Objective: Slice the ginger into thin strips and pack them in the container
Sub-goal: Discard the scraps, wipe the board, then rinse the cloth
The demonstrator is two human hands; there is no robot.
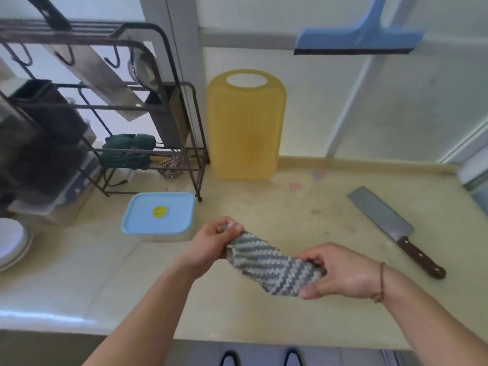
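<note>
A grey-and-white striped cloth [272, 265] is stretched between both hands above the counter. My left hand [214, 244] grips its left end and my right hand [340, 273] grips its right end. A container with a light blue lid [158, 215] sits closed on the counter to the left of my hands. A cleaver [390, 228] with a dark wooden handle lies flat at the right. A yellow cutting board [245, 125] leans upright against the back wall. No ginger is visible.
A dark metal rack [111, 120] holding utensils and green cloths stands at the back left. White plates [13, 241] sit at the far left edge. A blue squeegee [356, 40] hangs on the wall above. The counter's front edge [237, 342] runs below my arms.
</note>
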